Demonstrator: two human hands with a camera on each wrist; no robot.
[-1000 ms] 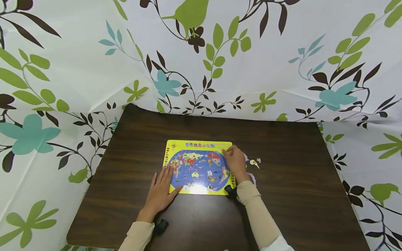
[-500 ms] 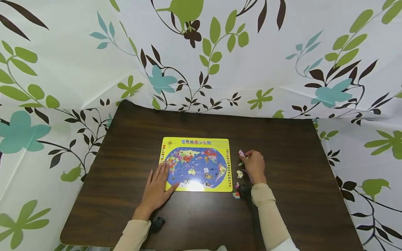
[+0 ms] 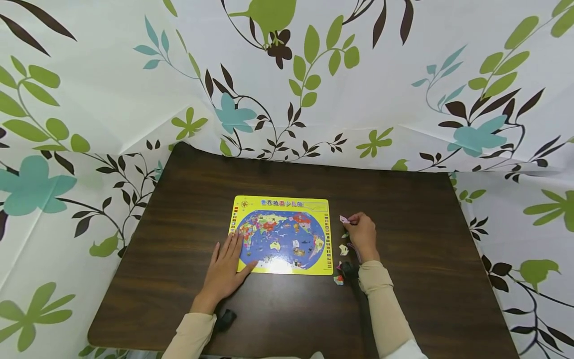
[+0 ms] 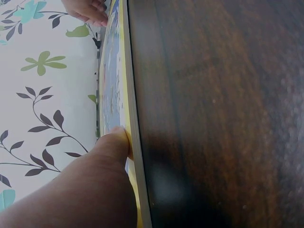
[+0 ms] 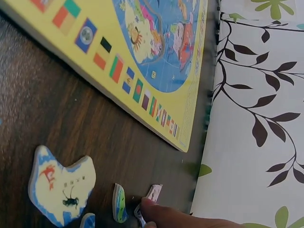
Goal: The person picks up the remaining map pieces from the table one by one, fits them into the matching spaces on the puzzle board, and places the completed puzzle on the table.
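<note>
A yellow-bordered world map puzzle board (image 3: pixel 309 205) lies flat on the dark wooden table. My left hand (image 3: pixel 225 271) rests with spread, straight fingers on its left edge; the left wrist view has the thumb (image 4: pixel 114 142) on the near border. Right of the board, my right hand (image 3: pixel 364 237) pinches a small pink puzzle piece (image 5: pixel 155 192) between thumb and finger, low over the tabletop. Beside it lies a narrow green piece (image 5: pixel 119 204). Closer to the wrist is a cream, blue-edged piece (image 5: pixel 64 185) with animal drawings.
A red and white piece (image 3: pixel 338 280) lies off the board's near right corner. Another piece is partly hidden by the right wrist camera (image 3: pixel 349 270). Behind the table (image 3: pixel 403 209) hangs a white cloth (image 3: pixel 341 109) printed with leaves and flowers.
My right hand has gone from the board's upper right area to the loose pieces on the right and taken hold of the pink one. The left hand has stayed on the board.
</note>
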